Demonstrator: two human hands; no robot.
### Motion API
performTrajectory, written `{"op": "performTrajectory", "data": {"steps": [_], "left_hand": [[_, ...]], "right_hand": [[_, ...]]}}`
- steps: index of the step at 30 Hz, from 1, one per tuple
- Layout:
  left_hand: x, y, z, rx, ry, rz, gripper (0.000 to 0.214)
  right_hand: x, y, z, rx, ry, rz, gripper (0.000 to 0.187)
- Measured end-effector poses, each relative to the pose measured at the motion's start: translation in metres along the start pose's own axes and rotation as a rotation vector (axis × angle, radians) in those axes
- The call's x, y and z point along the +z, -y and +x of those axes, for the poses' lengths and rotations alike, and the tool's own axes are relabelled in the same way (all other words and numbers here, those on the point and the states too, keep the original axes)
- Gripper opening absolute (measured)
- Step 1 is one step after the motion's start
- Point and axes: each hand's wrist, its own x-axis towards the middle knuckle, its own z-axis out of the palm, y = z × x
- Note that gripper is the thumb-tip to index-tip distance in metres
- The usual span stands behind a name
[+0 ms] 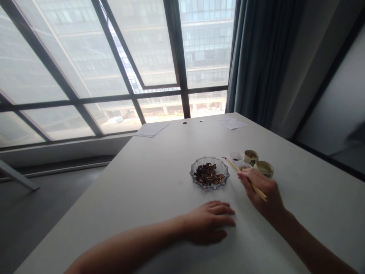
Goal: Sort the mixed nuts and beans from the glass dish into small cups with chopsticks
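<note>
My right hand point(264, 188) grips a pair of wooden chopsticks point(232, 164). Their tips point left, above the table between the glass bowl and the small cups, and a small dark piece seems to be at the tips. My left hand point(209, 220) lies on the table, palm down with fingers apart, in front of the bowl. The clear glass bowl point(192, 179) has a scalloped rim and contains dark brown and striped pieces, like seeds point(209, 175). Beyond my right hand stands a white plastic cup point(241, 156) with a few dark bits; a second white cup point(245, 165) is partly hidden.
Two pale green ceramic cups point(251, 161) with dark markings stand at the right, the nearer one point(268, 175) just behind my right hand. Papers point(151, 129) lie at the table's far left, and more sheets point(232, 123) at the far right. Windows and a dark curtain point(253, 57) border the far end.
</note>
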Motion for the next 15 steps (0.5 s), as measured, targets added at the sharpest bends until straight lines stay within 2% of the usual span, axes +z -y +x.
{"op": "performTrajectory", "data": {"steps": [5,10,15], "left_hand": [[0.000,-0.001,0.000,-0.012,0.018,-0.001,0.039],[-0.001,-0.001,0.000,-0.021,0.029,-0.011,0.040],[-0.002,-0.002,0.001,-0.019,0.030,-0.013,0.040]], "right_hand": [[-0.016,-0.015,0.006,0.175,-0.087,-0.123,0.025],[-0.013,-0.008,0.002,0.422,-0.004,0.225,0.032],[0.007,0.005,-0.005,0.594,0.126,0.477,0.041]]}}
